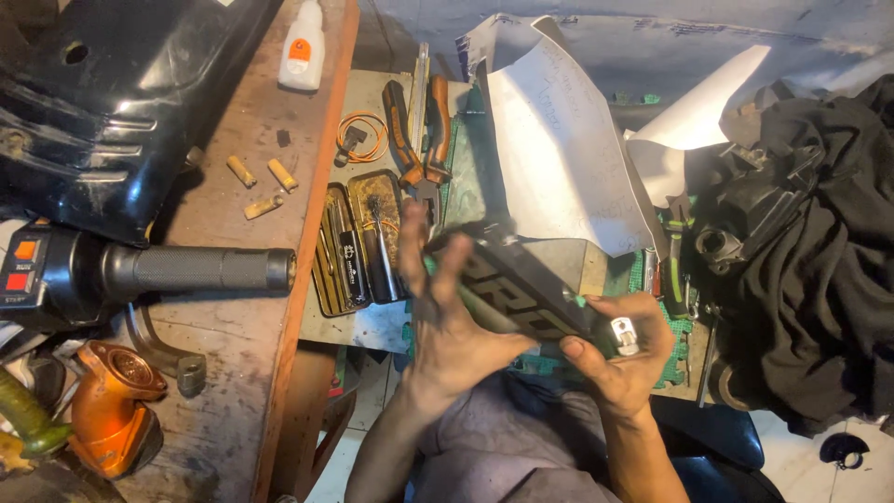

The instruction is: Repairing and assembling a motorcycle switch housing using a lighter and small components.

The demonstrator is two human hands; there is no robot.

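Left hand [447,321]: fingers spread and extended, palm laid flat against the near face of a dark flat panel [521,289]; motion blur on the fingertips. Right hand [626,354]: fingers curled around the panel's lower right end, thumb on the near face, a small silvery lighter-like object [625,335] pinched against the palm. Panel is held tilted over the lap, upper end toward the bench; surface matt, dark, with pale lettering.

Just beyond the left fingertips: an open shallow tin case [358,244] holding dark slim tools, and orange-handled pliers [419,135] lying on a stained board. Curled white paper sheets [568,149] lie behind the panel.

Left: worn wooden bench [233,373], scratched and grimy. On it, three short brass-coloured cylinders [261,186], a white glue bottle [303,47], a knurled black handlebar grip [200,268], a glossy black moulded cover [102,93], an orange cast part [112,410].

Right: heap of black cloth [819,251]. Pale tiled floor below.
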